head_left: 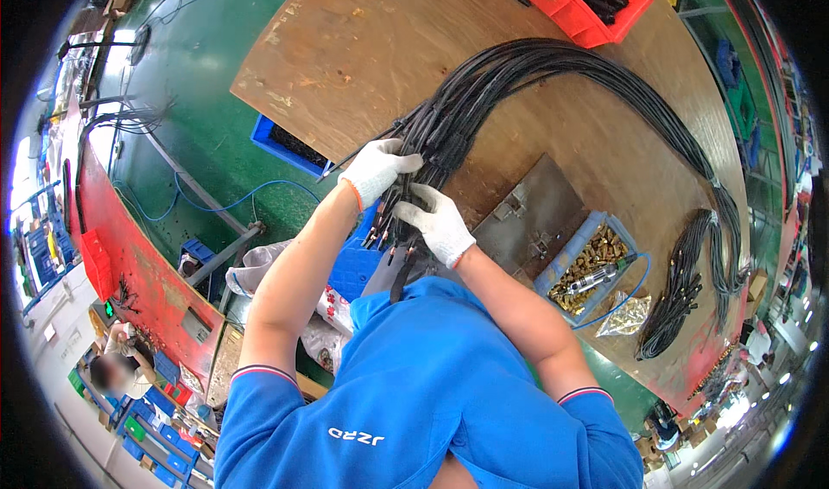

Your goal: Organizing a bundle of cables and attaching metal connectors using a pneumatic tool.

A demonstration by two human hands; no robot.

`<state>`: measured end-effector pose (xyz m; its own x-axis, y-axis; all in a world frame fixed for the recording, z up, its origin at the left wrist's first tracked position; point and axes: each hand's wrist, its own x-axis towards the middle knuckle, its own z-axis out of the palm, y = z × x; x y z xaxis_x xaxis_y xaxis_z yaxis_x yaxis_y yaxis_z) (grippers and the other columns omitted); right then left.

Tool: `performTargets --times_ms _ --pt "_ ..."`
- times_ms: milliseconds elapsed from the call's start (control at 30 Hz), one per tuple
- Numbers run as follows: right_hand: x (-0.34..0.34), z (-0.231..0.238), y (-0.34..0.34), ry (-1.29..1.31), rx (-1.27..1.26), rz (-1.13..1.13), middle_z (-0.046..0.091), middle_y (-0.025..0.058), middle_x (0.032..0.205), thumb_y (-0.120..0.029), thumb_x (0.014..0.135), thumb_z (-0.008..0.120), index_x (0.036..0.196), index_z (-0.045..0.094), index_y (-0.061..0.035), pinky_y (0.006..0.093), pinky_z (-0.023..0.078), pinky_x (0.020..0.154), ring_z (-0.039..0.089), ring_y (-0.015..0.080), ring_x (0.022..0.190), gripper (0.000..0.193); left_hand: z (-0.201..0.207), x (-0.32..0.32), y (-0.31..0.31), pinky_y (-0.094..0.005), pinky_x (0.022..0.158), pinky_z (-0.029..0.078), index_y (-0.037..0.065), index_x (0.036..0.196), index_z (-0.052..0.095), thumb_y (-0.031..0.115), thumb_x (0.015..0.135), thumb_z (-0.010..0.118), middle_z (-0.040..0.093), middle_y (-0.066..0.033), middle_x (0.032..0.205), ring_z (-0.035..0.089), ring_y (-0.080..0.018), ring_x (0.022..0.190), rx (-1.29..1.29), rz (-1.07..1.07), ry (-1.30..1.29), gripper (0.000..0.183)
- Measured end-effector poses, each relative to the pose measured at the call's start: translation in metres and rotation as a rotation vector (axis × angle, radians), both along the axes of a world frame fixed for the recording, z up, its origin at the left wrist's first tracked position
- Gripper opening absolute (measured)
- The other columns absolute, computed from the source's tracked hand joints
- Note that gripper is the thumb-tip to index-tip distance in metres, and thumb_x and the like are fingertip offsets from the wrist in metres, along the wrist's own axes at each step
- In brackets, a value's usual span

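A thick bundle of black cables (pixel 596 57) arcs across the wooden table and comes down to its near edge, close to my body. My left hand (pixel 380 171), in a white knit glove, is closed on the cables by the bundle's near end. Just below and to the right, my gloved right hand (pixel 439 226) pinches a black cable with thumb and fingers. Several stripped cable ends (pixel 380 230) with small coloured wires hang below my hands. What lies under the fingertips is partly hidden.
To the right, a blue bin (pixel 560 269) holds brass fittings, with a pneumatic screwdriver (pixel 596 277) lying across it. A metal plate (pixel 531 217) lies beside it. A second cable bundle (pixel 678 295) is farther right. A red bin (pixel 561 1) with black parts stands at the far side.
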<state>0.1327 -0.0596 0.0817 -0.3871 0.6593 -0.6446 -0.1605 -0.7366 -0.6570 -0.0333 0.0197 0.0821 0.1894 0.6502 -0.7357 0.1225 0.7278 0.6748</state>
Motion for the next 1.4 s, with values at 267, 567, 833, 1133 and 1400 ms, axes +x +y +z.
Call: performTargets --times_ms 267,567,833,1133,1400 --pt "-0.002 -0.015 0.049 -0.257 0.017 -0.188 0.069 0.0136 0.111 -0.01 0.094 0.078 0.13 0.051 0.0056 0.0315 0.057 0.079 0.069 0.018 0.096 0.048 -0.011 -0.005 -0.006 -0.0329 0.081 0.059 -0.003 0.136 0.067 0.036 0.099 0.071 0.076 -0.0089 0.112 0.071 -0.0166 0.096 -0.136 0.005 -0.062 0.054" --pt "0.003 -0.047 0.11 -0.465 0.172 -0.228 0.069 0.0117 0.094 -0.021 0.089 0.082 0.113 0.057 0.0035 0.0321 0.058 0.065 0.068 0.0163 0.075 0.043 0.015 -0.005 -0.013 -0.0305 0.099 0.052 -0.003 0.15 0.055 0.02 0.096 0.072 0.072 -0.0092 0.128 0.067 -0.0153 0.111 0.073 -0.05 -0.144 0.061" --pt "0.045 -0.078 0.182 -0.729 0.432 -0.05 0.076 0.0192 0.104 -0.024 0.085 0.073 0.106 0.066 -0.0015 0.0431 0.057 0.089 0.074 0.0342 0.099 0.031 -0.003 -0.024 -0.015 -0.0423 0.097 0.053 -0.001 0.13 0.066 0.034 0.092 0.068 0.073 -0.0286 0.114 0.071 -0.0393 0.111 0.264 -0.239 0.432 0.051" --pt "0.14 -0.112 0.393 -1.575 0.987 0.232 0.064 0.0169 0.136 -0.03 0.093 0.064 0.136 0.056 -0.0127 0.0541 0.054 0.1 0.064 0.0406 0.12 0.047 -0.019 -0.037 -0.003 -0.0383 0.067 0.049 -0.003 0.092 0.073 0.047 0.101 0.062 0.067 -0.0176 0.07 0.065 -0.0217 0.068 -0.02 -0.216 0.45 0.052" --pt "0.132 -0.119 0.451 -1.701 0.766 0.509 0.072 0.0192 0.125 -0.037 0.097 0.061 0.127 0.065 -0.0104 0.0541 0.055 0.099 0.069 0.0392 0.118 0.041 -0.038 -0.035 -0.005 -0.0382 0.078 0.055 0.0 0.122 0.072 0.024 0.1 0.063 0.076 -0.018 0.093 0.073 -0.0239 0.082 0.341 0.036 0.355 0.034"
